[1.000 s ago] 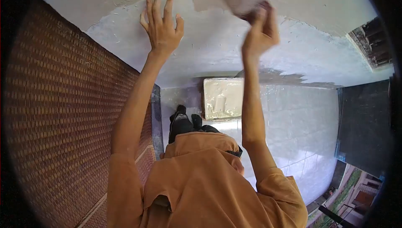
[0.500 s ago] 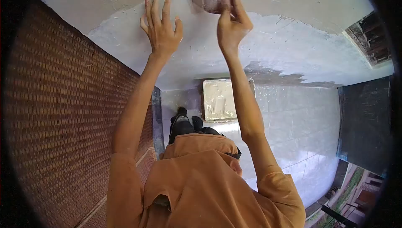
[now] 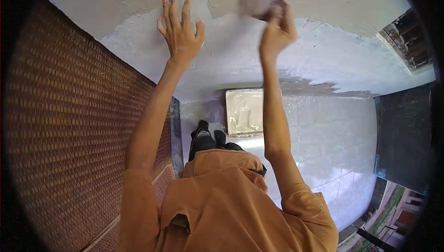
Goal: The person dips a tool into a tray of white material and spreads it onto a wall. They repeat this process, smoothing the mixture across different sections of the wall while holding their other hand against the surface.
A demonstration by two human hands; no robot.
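Wall [image 3: 333,51] is stretching from our open, spread left hand [image 3: 181,38] to the opening [image 3: 409,41], upper right; our right hand [image 3: 278,31] is gripping the scraper [image 3: 256,2] by its lower-right end.

The wall [image 3: 222,67] stands ahead of the person, above the far edge of the floor [image 3: 323,141]. The tray [image 3: 245,135] lies on the floor, close to that far edge and nearer its left end than its right, with a spread material [image 3: 243,113] in it. The person's feet [image 3: 210,129] are left of the tray. The woven panel [image 3: 83,104] runs along the left side; the upright panel [image 3: 402,136] borders the floor's right edge. The slatted opening [image 3: 409,41] sits at the wall's right end.
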